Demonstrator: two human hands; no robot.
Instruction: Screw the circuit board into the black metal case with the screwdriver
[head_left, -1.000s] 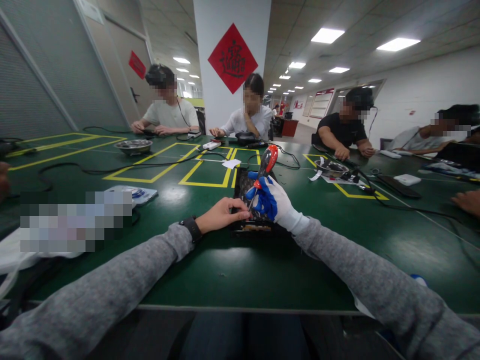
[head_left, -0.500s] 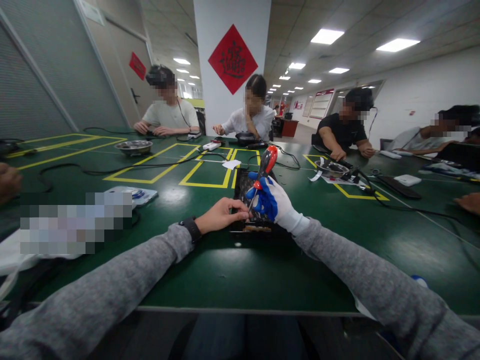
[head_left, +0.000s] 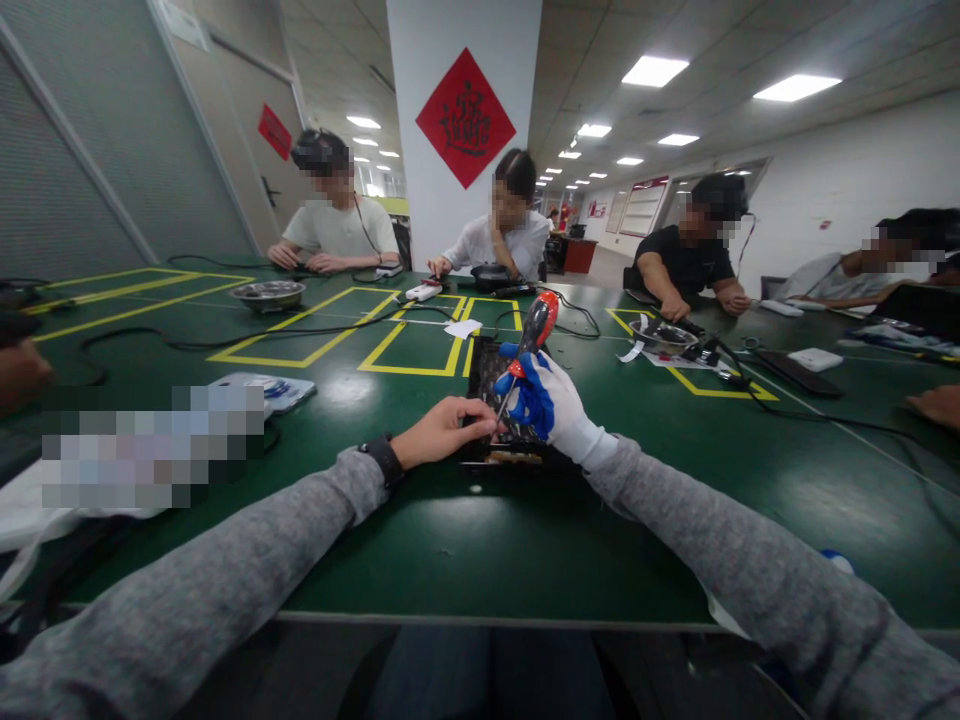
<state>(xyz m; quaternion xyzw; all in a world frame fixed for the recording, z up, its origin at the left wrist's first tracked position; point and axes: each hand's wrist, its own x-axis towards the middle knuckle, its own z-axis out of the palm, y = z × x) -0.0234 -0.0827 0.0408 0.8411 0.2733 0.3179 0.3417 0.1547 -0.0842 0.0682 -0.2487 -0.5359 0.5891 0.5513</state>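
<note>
A black device with its inner parts exposed [head_left: 514, 458] lies on the green table in front of me. My right hand [head_left: 551, 400], in a white and blue glove, is closed around a red and black screwdriver [head_left: 538, 322], tilted with its shaft pointing down at the device's left part. My bare left hand [head_left: 448, 430], below a dark wristband, rests at the device's left edge. Its thumb and forefinger are pinched together beside the screwdriver tip; what they hold, if anything, is too small to make out.
On the green table [head_left: 420, 560], a metal bowl [head_left: 268, 294] stands at the far left and another bowl [head_left: 666, 337] at the right. A white paper scrap [head_left: 463, 328] lies beyond the device. Black cables cross the table. Several people sit around it.
My hands and the screwdriver have hardly moved. Across the table, a person's hand has come down to the white object there. The hand at the far left edge has shifted slightly.
</note>
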